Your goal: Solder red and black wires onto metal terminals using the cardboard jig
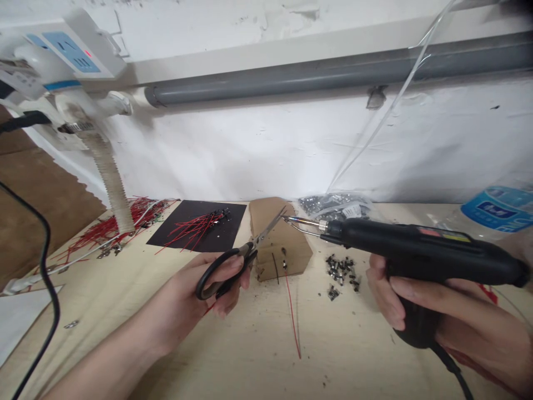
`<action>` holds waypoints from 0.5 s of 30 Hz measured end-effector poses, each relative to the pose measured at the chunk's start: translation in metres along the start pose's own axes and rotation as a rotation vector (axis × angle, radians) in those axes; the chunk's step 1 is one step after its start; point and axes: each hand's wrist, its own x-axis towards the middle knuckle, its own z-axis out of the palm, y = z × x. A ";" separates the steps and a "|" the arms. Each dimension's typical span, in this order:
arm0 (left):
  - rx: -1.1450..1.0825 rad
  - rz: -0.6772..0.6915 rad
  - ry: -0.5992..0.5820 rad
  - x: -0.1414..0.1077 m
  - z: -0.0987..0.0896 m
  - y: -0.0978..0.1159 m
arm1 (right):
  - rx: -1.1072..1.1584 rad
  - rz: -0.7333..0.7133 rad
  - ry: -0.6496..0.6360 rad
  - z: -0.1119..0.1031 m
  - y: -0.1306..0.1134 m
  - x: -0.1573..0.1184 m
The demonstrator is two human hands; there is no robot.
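Note:
My left hand (189, 297) is closed around the black handles of a pair of scissors (272, 225), whose blades point up and to the right. In my right hand (449, 311) is a black soldering gun (416, 241) with its tip pointing left. Scissor tips and soldering tip come close together above a brown cardboard piece (268, 214); I cannot tell whether they touch. On the cardboard's lower part lies a small component (285, 265) joined to a red wire (293, 319) that runs toward me. A short dark strip (275, 268) lies beside it.
A black sheet (231, 236) carries red-wired parts; more red wires (104, 222) are heaped at left beside a ribbed hose (110, 178). Small black parts (341, 269) lie right of the cardboard. Behind are a plastic bag of parts (333, 205) and a blue-labelled bottle (499, 208).

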 end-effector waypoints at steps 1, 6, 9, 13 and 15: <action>0.003 0.003 0.000 0.000 0.000 0.000 | -0.001 -0.004 0.001 0.000 0.000 0.001; -0.001 0.004 -0.001 0.001 -0.002 -0.002 | 0.014 -0.020 -0.028 -0.003 0.003 0.003; -0.033 0.004 0.005 0.002 -0.002 -0.003 | 0.001 -0.007 -0.011 -0.001 0.002 0.002; -0.068 0.014 0.022 0.001 -0.001 -0.001 | -0.015 -0.018 -0.011 -0.001 0.001 0.000; -0.075 0.012 0.028 0.001 -0.001 0.000 | -0.020 -0.027 -0.015 -0.003 0.003 0.000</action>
